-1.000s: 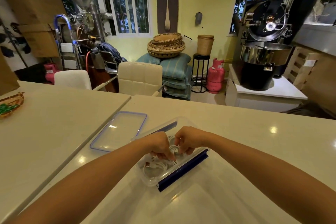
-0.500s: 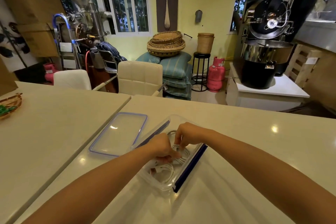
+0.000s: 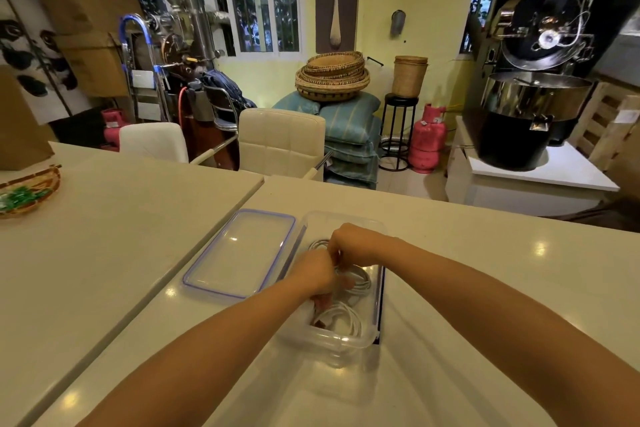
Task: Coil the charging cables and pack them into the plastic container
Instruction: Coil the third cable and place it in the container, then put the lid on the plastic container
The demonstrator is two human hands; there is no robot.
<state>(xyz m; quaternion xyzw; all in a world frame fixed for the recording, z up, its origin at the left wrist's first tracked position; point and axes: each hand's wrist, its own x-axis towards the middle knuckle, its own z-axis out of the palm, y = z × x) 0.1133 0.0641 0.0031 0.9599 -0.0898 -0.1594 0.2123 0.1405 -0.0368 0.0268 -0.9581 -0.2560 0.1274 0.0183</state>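
Plastic container (image 3: 341, 345): held white coiled cables (image 3: 341, 317).
Left hand (image 3: 311, 274), right hand (image 3: 353, 244): grip clamped on cable loops.
Technique: loops should have been pressed flat, below rim.

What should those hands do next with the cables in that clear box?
Probably press the white cables flat and draw both hands out. The left hand and right hand are both inside the plastic container, coils already lie in it, and the lid waits beside it on the table.
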